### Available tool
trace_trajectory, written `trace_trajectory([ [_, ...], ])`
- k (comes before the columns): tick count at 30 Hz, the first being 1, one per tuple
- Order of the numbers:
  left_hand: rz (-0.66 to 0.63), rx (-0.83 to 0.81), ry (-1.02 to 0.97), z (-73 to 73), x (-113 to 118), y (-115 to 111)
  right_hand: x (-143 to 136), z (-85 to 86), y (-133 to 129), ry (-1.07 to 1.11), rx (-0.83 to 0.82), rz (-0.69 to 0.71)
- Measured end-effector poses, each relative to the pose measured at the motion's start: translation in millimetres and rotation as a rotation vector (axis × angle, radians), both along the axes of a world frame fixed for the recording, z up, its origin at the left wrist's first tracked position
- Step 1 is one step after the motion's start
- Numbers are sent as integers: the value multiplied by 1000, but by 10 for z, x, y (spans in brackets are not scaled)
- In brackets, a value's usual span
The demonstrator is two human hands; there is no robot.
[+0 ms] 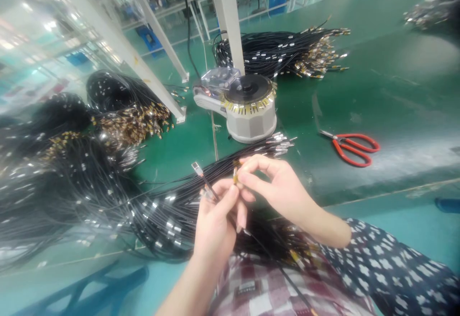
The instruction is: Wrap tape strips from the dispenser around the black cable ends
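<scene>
My left hand point(219, 215) is closed on a black cable point(210, 187), whose silver rectangular end point(197, 168) sticks up past the fingers. Between the left thumb and fingertips stands a small brass-coloured connector point(235, 176). My right hand point(276, 181) pinches at this connector from the right, thumb against forefinger. Exactly what its fingertips hold is too small to make out, though a bit of yellow shows there. Behind the hands lies a bundle of black cables point(176, 210) with silvery tips. A round tape dispenser point(251, 114) with yellow strips around its rim stands just beyond.
Red-handled scissors point(355, 148) lie on the green table point(388, 90) at right. Another cable coil point(273, 50) rests behind the dispenser. More cable bundles point(118, 110) are heaped at left. White metal posts point(230, 23) rise from the table. Further cables point(294, 249) lie across my lap.
</scene>
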State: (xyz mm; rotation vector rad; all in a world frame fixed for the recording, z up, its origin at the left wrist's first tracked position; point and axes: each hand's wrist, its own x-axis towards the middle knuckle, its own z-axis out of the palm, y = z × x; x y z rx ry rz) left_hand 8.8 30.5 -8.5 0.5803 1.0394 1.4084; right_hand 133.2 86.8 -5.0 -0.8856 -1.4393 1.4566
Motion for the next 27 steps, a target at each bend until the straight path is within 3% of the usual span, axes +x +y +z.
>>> trace_trajectory([
  [6, -56, 13, -25, -37, -28, 16, 14, -3, 23, 94, -99, 85],
  [11, -187, 12, -56, -60, -110, 39, 68, -60, 110, 118, -71, 180],
  [17, -508, -14, -98, -113, -255, 106, 111, -12, 337, 141, 34, 522],
  [20, -651, -46, -135, -153, -256, 148, 103, 45, 435, 204, 92, 746],
  [22, -715, -62, -156, -160, -239, 164, 112, 68, 473, 190, 156, 817],
  [24, -721, -63, -163, -142, -218, 166, 146, 65, 481, 141, 220, 797],
  [27, -631, -45, -162, -84, -177, 140, 232, 18, 438, 48, 266, 568],
])
